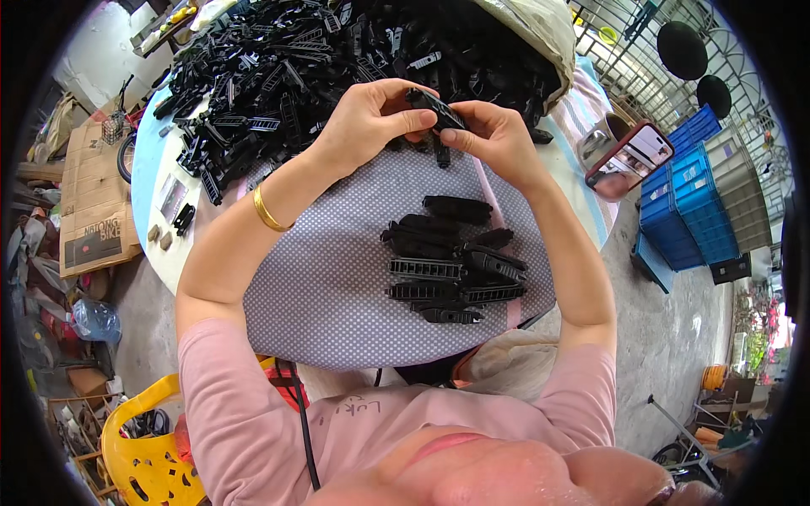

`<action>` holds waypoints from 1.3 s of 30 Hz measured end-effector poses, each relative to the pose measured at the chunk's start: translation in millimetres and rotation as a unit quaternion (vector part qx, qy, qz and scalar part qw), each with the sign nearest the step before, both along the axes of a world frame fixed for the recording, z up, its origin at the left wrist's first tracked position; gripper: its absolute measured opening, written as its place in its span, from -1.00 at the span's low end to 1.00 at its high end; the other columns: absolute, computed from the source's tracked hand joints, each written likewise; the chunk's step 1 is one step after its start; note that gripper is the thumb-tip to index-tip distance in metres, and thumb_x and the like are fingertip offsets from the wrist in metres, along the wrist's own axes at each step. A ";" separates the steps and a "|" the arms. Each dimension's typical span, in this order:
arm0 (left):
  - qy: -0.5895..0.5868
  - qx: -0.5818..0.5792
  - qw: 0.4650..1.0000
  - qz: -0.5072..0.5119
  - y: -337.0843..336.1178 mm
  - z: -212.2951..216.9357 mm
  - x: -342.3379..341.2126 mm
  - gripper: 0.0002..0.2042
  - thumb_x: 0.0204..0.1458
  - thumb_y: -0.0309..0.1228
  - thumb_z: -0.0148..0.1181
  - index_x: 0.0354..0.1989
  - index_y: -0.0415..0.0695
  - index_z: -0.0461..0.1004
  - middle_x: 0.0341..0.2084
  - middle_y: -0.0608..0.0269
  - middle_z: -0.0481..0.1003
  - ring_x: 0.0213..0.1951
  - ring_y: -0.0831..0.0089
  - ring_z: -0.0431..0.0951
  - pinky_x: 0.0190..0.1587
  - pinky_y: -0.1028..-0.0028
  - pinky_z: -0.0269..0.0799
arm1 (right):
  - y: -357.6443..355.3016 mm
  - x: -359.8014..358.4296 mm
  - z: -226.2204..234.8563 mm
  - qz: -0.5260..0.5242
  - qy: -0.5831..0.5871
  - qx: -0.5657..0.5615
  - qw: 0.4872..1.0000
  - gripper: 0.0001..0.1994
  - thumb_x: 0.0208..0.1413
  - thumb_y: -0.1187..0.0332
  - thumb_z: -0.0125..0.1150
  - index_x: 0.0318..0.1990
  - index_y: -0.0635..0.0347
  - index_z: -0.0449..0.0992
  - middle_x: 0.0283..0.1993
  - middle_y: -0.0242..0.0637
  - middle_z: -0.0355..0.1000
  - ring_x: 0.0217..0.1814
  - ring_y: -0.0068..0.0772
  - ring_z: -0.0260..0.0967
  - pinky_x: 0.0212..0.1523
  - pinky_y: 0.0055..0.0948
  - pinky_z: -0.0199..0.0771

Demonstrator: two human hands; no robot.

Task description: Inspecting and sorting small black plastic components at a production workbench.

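My left hand (pixel 371 120) and my right hand (pixel 499 142) meet at the far side of the table, fingers closed on one long black plastic piece (pixel 437 108) between them. It tilts down to the right, and fingertips cover part of it. Just beyond lies a big heap of similar black plastic pieces (pixel 278 93), many with ladder-like ribbing. Nearer me, a smaller stack of black pieces (pixel 426 270) rests in rough rows on the grey dotted cloth (pixel 321 270). What the pieces belong to I cannot tell.
A phone (pixel 633 160) stands beside a metal cup (pixel 601 139) at the table's right edge. A pale sack (pixel 540 38) borders the heap. Small stones (pixel 160 238) lie at the left edge. Blue crates (pixel 688 207) stand right, a yellow chair (pixel 148 438) lower left.
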State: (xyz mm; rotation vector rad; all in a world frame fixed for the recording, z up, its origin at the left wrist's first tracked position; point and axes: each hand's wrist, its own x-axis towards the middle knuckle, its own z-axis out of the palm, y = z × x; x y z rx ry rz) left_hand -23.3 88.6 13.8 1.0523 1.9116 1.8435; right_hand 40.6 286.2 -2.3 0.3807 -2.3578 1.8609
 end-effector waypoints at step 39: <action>0.391 -0.326 0.859 0.054 35.6 -34.3 10.2 -0.59 -0.10 -0.34 0.22 -0.06 -0.24 0.34 -0.25 -0.05 0.41 -0.26 0.08 0.49 -0.21 0.28 0.42 | 61.3 -21.7 -5.8 0.041 -0.087 0.227 0.969 -0.72 -0.08 0.29 0.24 -0.24 0.27 0.55 -0.41 -0.29 0.48 -0.47 -0.55 0.39 -0.47 -0.59 0.40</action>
